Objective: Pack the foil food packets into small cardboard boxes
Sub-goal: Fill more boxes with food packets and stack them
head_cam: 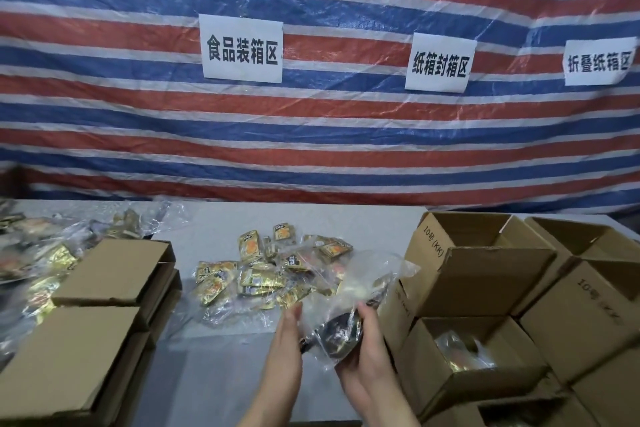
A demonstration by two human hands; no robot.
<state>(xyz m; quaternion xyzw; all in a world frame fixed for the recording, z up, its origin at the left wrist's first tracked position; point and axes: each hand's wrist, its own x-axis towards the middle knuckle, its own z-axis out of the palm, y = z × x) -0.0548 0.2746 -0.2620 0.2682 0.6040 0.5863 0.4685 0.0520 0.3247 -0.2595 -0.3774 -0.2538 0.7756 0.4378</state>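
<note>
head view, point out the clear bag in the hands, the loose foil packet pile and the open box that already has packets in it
clear plastic bag (341, 329), head view, its dark bunched middle between both hands
foil packet pile (270, 270), head view, centre of the heap
open cardboard box with packets (446, 388), head view, its front wall

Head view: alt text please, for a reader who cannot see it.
Two bare hands, left hand and right hand, hold a clear plastic bag of dark packets over a grey table. Gold foil food packets lie ahead, open brown cardboard boxes to the right.
</note>
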